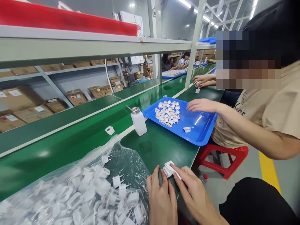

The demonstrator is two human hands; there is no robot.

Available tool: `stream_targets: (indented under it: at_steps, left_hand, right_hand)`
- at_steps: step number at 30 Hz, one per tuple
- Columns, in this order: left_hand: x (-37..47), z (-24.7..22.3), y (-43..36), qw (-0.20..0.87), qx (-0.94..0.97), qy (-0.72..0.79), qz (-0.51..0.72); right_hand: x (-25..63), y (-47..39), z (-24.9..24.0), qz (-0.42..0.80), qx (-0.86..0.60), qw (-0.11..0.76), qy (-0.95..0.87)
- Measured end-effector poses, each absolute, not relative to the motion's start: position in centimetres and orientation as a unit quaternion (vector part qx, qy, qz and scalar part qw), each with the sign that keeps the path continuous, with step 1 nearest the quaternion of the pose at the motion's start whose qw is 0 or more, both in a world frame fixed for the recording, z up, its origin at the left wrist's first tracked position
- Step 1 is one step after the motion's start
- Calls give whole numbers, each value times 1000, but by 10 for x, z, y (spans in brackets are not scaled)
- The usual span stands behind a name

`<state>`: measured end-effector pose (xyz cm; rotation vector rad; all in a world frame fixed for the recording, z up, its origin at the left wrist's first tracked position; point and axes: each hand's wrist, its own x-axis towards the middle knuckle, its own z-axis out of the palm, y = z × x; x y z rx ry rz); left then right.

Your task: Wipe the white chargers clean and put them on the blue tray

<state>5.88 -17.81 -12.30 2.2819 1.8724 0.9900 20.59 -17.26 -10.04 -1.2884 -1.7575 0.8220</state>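
Observation:
My left hand (pixel 161 195) is closed around one side of a small white plug housing (pixel 166 172), just above the near edge of the green bench. My right hand (pixel 193 192) pinches a folded white cloth (pixel 172 167) and presses it against the housing. Fingers and cloth cover much of that piece. Left of my hands, a clear plastic bag (pixel 131 153) lies spread open with a heap of white plug housings (pixel 89 193), some with two metal pins showing.
A blue tray (pixel 197 137) with a pile of white plugs (pixel 167 112) stands ahead, a co-worker's hand (pixel 203 105) over it. A white pump bottle (pixel 139 123) stands left of it. One loose housing (pixel 110 130) lies on the green belt (pixel 89 134). A red stool (pixel 222 159) is at right.

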Motion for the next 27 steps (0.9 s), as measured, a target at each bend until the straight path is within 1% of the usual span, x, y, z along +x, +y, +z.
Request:
stream_targets:
  at_steps: [8,12,15,18,21,25,27]
  left_hand:
    - [71,-125,-180,-8,703,615,356]
    - [72,-125,-181,5,712,613,343]
    - [71,-126,-181,4,716,609,342]
    - [73,-130,-181,-22,718,612,331]
    - [78,-135,-181,-56,725,610,316]
    - [85,-143,-183,-106,724,618,286]
    - [86,-145,-183,-113,732,615,271]
  right_hand:
    - [205,-172,-104,320,-498,416,-690]
    - [207,-171,-99,277,-426,383,-771]
    - [208,-170,-95,238,-442,359,-787]
    - [210,-171,-94,254,-465,347,-774]
    - [213,-175,-97,283,-450,354,-770]
    - [217,-183,-100,279,-433,357,-779]
    - [217,-183,-99,284,-434,357,-777]
